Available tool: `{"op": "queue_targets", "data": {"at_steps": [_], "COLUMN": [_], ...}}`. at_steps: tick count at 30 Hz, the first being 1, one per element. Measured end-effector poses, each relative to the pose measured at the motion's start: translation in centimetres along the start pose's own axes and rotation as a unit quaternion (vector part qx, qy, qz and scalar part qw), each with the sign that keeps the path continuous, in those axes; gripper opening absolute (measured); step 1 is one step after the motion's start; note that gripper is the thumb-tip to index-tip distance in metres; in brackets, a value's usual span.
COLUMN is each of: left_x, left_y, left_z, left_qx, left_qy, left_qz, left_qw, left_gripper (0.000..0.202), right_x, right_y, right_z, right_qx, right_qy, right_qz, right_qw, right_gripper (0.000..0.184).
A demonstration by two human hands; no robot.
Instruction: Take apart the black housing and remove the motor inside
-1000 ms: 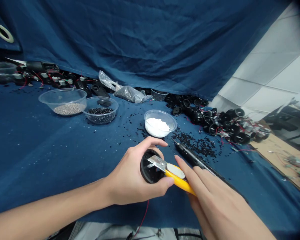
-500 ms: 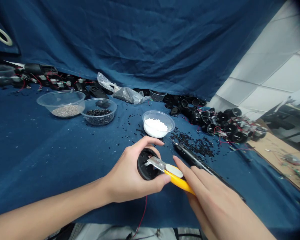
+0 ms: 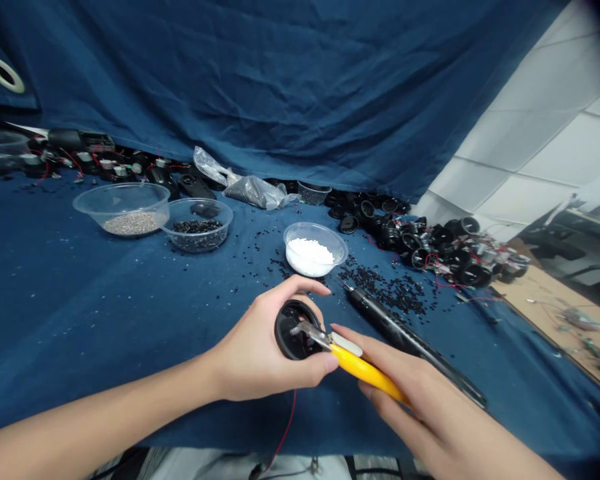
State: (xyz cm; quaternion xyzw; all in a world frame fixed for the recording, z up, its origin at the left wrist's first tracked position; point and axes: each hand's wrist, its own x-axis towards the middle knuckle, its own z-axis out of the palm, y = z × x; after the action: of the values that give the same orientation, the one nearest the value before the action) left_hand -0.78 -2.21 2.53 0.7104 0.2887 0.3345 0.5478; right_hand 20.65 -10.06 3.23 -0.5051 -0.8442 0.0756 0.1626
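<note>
The left hand [image 3: 260,347] cradles a black round casing [image 3: 286,340] with its hollow face turned upward, the fingers [image 3: 300,287] curled over the far rim and the thumb [image 3: 320,363] pressed along the near edge, so it has a firm, nearly closed hold. The right hand [image 3: 430,407] grips a yellow-handled knife [image 3: 365,373], its fingers [image 3: 360,347] laid along the handle, only slightly curled yet holding it securely. The knife's metal blade [image 3: 313,333] reaches into the casing and passes just beside the left thumb. Good control here would seem to come from short, light pressure, with the casing braced in the left palm and the edge angled away from that thumb, which looks the part most at risk. The casing lies almost wholly within the left hand's curl, with the blade entering from the right. A bowl of white pellets [image 3: 310,257] sits just beyond the left hand; scattered black bits [image 3: 385,290] lie to its right, a slim black pen-shaped tool [image 3: 405,340] lies nearer the right hand, and a heap of black round parts [image 3: 430,250] lies farther off, beyond the bowl. A thin red wire [image 3: 285,427] hangs below the casing, its upper end hidden.
</note>
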Motion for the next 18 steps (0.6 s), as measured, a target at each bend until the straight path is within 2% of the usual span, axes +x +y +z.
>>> {"op": "queue_targets", "data": {"at_steps": [3, 6, 9, 11, 12, 13, 15, 17, 18], "left_x": [0.3, 0.6, 0.9, 1.0, 1.0, 0.9, 0.5, -0.5, -1.2], "left_y": [0.0, -0.6, -1.0, -0.2, 0.7, 2.0, 5.1, 7.8, 8.7], "left_z": [-0.3, -0.8, -1.6, -2.4, -2.8, -3.2, -4.0, -4.8, -5.3], "left_qx": [-0.038, -0.11, -0.277, -0.361, -0.375, -0.368, -0.294, -0.137, -0.024], "left_qy": [-0.013, -0.015, -0.04, -0.059, -0.065, -0.064, -0.06, -0.055, -0.069], "left_qz": [-0.017, -0.029, -0.097, -0.14, -0.144, -0.137, -0.111, -0.114, -0.133], "left_qw": [0.999, 0.993, 0.955, 0.92, 0.913, 0.918, 0.947, 0.982, 0.988], "left_gripper": [0.057, 0.065, 0.069, 0.072, 0.074, 0.077, 0.084, 0.1, 0.106], "right_x": [0.1, 0.1, -0.6, -1.3, -1.7, -2.2, -3.0, -3.7, -3.9], "right_y": [0.6, 2.7, 7.0, 10.6, 12.5, 14.2, 17.1, 18.7, 19.2], "right_z": [-0.3, -1.0, -1.5, -1.4, -1.2, -0.9, -0.2, 0.5, 0.8], "right_qx": [0.029, 0.023, 0.01, -0.01, -0.023, -0.034, -0.042, -0.046, -0.049], "right_qy": [-0.007, -0.004, -0.018, -0.014, -0.005, 0.005, 0.029, 0.052, 0.061], "right_qz": [0.051, 0.118, 0.171, 0.212, 0.241, 0.268, 0.295, 0.302, 0.3], "right_qw": [0.998, 0.993, 0.985, 0.977, 0.97, 0.963, 0.954, 0.951, 0.951], "right_gripper": [0.047, 0.043, 0.046, 0.047, 0.048, 0.049, 0.048, 0.048, 0.048]}}
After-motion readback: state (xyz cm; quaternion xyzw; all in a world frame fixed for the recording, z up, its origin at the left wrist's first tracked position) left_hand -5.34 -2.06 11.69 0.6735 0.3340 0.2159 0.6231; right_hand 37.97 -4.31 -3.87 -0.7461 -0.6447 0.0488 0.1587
